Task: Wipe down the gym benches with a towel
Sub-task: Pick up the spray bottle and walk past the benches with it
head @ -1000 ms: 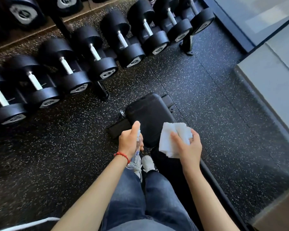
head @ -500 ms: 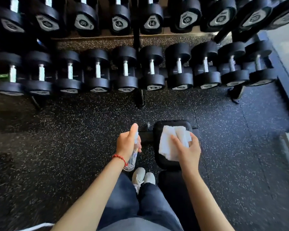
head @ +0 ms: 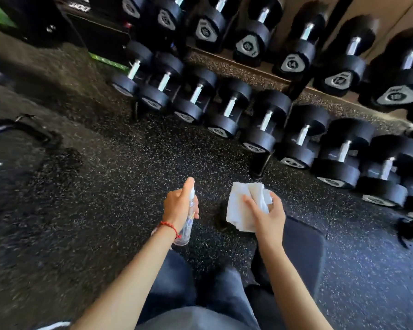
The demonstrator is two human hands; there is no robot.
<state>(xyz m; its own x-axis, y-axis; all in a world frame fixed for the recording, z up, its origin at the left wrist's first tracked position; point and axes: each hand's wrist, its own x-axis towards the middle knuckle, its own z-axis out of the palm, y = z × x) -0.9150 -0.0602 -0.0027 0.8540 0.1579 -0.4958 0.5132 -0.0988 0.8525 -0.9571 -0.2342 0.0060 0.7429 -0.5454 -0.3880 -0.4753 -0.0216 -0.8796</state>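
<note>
Low in the middle of the frame, the left hand [head: 179,206] has its grip clamped on a clear spray bottle [head: 186,225], the forefinger resting on the nozzle at the top and a red bead bracelet [head: 169,226] on the wrist. Just to its right, the right hand [head: 268,216] holds a folded white towel [head: 243,206], thumb over its front and the fingers curled behind it, so that grip is closed on the cloth. The towel hangs in the air, apart from the black padded counter [head: 303,248], which lies at lower right, partly hidden behind the right forearm. Speckled rubber floor [head: 100,186] fills the left and centre. Rows of black dumbbells [head: 262,120] run from upper centre toward the right edge. The whole view is blurred.
</note>
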